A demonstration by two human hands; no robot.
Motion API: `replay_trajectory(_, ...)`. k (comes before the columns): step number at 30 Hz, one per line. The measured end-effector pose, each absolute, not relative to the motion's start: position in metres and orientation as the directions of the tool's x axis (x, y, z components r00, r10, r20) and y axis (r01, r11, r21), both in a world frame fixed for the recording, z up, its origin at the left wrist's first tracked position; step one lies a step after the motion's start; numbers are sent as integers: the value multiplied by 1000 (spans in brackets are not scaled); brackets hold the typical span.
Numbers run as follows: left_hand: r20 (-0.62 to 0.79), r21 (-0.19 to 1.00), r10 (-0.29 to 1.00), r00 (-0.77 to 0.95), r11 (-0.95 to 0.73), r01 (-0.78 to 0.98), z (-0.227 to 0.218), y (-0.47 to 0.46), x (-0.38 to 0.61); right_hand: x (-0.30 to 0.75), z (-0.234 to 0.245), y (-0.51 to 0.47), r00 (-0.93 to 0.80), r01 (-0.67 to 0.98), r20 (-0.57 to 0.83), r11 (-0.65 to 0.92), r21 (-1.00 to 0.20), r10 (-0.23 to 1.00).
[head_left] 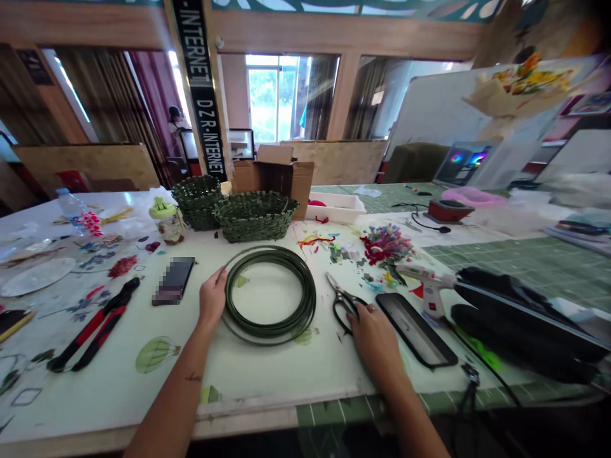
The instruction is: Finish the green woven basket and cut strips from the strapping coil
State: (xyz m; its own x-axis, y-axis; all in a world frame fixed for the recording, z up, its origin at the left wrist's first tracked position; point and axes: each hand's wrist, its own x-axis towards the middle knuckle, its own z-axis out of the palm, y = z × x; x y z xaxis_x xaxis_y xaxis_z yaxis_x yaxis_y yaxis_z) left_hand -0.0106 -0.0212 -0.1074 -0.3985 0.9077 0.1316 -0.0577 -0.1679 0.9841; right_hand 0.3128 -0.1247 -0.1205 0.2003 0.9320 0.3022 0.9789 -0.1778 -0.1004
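A coil of dark green flat strip (308, 305) lies on the pale printed tablecloth in front of me. At its left side my left hand (212, 299) is closed on an outer strand of the strip, thumb uppermost. To the right of the coil, my right hand (377, 334) has its fingers on the black handles of a pair of scissors (338, 289). The scissors lie on the table with their blades pointing away from me and to the left; part of the handles is hidden under my fingers.
Behind the coil stand a woven green basket (255, 217), a taller one (196, 202) and a cardboard box (301, 181). Long red-black cutters (102, 324) and a phone (179, 277) lie left. A black tray (415, 327), glue gun (432, 289) and black bag (525, 324) are right.
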Motion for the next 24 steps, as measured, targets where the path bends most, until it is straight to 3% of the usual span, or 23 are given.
replay_trajectory(2, 202, 967, 895, -399, -247, -64, -98, -27, -15, 315, -119, -119, 222, 970, 373, -165, -180, 901)
replay_trajectory(5, 255, 905, 908, -331, -345, -250, -86, -35, -24, 308, -116, -115, 235, 848, 430, 32, -529, 872)
replay_trajectory(7, 201, 840, 938, -283, -313, -443, -80, -36, -31, 295, -112, -114, 226, 574, 342, 159, -803, 912)
replay_trajectory(9, 78, 769, 972, -220, -199, -608, -76, -36, -39, 280, -108, -113, 199, 305, 258, 190, -933, 946)
replay_trajectory(12, -68, 653, 990, -127, -52, -756, -74, -33, -51, 260, -99, -108, 180, 196, 248, 213, -957, 952)
replay_trajectory(18, -151, 508, 979, -140, -44, -860, -77, -30, -59, 249, -87, -95, 132, 154, 232, 212, -965, 964)
replay_trajectory(20, -180, 453, 974, -140, -45, -890, -77, -30, -60, 257, -87, -89, 189, 331, 215, 144, -933, 958)
replay_trajectory(22, -200, 418, 971, -129, -35, -908, -77, -30, -61, 267, -88, -80, 213, 572, 178, 25, -820, 961)
replay_trajectory(24, -211, 409, 970, -122, -26, -912, -76, -30, -61, 275, -89, -72, 183, 702, 106, -54, -710, 977)
